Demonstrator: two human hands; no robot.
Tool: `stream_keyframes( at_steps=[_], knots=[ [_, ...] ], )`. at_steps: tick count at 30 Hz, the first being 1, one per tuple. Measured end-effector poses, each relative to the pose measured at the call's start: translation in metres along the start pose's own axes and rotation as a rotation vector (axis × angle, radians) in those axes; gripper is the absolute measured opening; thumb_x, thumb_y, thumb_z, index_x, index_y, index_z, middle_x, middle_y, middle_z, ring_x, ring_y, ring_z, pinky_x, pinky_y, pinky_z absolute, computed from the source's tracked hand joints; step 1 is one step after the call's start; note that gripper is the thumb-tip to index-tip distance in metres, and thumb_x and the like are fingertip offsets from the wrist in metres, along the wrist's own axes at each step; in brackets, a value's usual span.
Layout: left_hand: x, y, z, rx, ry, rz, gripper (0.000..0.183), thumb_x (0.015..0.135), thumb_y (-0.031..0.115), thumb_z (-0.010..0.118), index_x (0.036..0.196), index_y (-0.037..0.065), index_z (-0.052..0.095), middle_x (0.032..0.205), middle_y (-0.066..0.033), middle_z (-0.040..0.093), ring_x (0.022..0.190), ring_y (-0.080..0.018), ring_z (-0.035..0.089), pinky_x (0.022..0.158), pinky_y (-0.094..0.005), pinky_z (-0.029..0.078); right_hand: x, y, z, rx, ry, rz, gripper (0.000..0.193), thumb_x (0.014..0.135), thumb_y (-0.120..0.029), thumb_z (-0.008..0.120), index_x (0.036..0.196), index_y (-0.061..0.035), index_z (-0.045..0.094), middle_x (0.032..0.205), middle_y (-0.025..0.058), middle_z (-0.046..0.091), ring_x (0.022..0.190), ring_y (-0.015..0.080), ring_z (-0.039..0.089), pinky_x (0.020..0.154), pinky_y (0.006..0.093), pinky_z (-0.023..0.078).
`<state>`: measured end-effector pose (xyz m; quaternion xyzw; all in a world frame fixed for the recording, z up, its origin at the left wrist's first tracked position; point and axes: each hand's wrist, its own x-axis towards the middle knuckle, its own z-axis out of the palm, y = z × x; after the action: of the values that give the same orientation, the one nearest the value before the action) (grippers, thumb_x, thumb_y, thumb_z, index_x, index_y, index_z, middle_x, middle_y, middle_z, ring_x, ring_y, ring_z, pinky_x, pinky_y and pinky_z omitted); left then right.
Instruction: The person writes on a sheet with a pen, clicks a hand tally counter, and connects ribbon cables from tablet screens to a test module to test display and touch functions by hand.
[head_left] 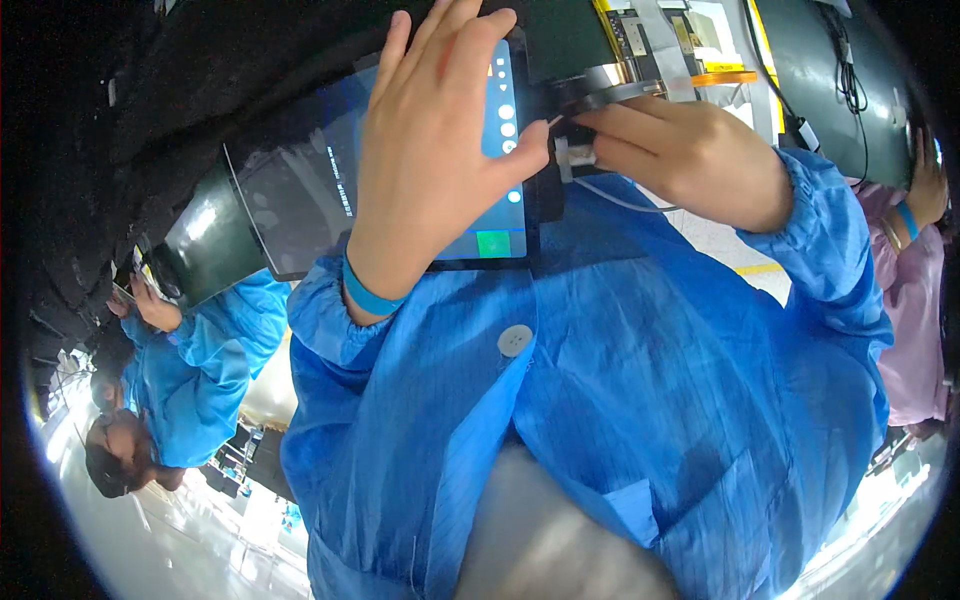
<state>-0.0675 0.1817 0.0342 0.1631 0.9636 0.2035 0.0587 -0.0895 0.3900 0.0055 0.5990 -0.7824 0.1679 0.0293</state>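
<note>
My left hand (430, 140) is spread over a flat tablet-like screen (300, 200), its fingers stretched toward the far edge and its thumb pointing right. Part of the display glows blue with white icons and a green square; the hand covers much of the rest. At the screen's right side, my right hand (700, 150) has its fingers drawn together around a small part that I cannot make out. Just beyond those fingertips is a curved silver metal piece (610, 82). A thin white cable (640, 207) loops below the right hand.
Beyond my right hand lie a yellow-edged fixture with circuit boards (635, 35) and an orange strip (725, 78). A bundled black cable (850, 85) rests on the dark work surface (805, 65). Co-workers sit on both sides, one in blue (215, 350), another in pink (915, 310).
</note>
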Motion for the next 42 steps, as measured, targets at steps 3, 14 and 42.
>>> stream_keyframes(
  at_steps=[3,14,42],
  knots=[
    [0.003,0.003,-0.005,-0.022,-0.011,0.005,0.068,0.067,0.022,0.071,0.124,0.0,0.041,0.138,-0.0264,0.032,0.128,-0.0395,0.034,0.109,-0.049,0.021,-0.003,-0.011,-0.014,0.107,0.049,-0.025,0.013,0.078,-0.014,0.057,0.087,-0.0054,0.059,0.098,0.0049,0.06,0.082,0.0186,0.061,0.06,0.0293,0.053],
    [-0.081,-0.069,-0.036,-0.041,0.408,-0.184,0.059,0.085,0.029,0.055,0.137,0.007,0.035,0.138,-0.0129,0.042,0.13,-0.0313,0.035,0.109,-0.0466,0.017,-0.01,-0.031,-0.022,1.614,-0.044,0.723,0.022,0.094,-0.019,0.05,0.081,-0.0023,0.055,0.062,0.0048,0.05,0.055,0.0118,0.047,0.051,0.0252,0.037],
    [-0.117,-0.104,-0.02,-0.67,0.399,-0.473,0.069,0.084,0.026,0.056,0.143,0.006,0.027,0.148,-0.0109,0.024,0.139,-0.0223,0.016,0.111,-0.0327,0.01,0.001,-0.018,0.01,0.229,0.037,0.288,0.014,0.076,-0.012,0.056,0.089,-0.0071,0.053,0.077,0.0067,0.059,0.073,0.0237,0.063,0.06,0.0344,0.051]
  ],
)
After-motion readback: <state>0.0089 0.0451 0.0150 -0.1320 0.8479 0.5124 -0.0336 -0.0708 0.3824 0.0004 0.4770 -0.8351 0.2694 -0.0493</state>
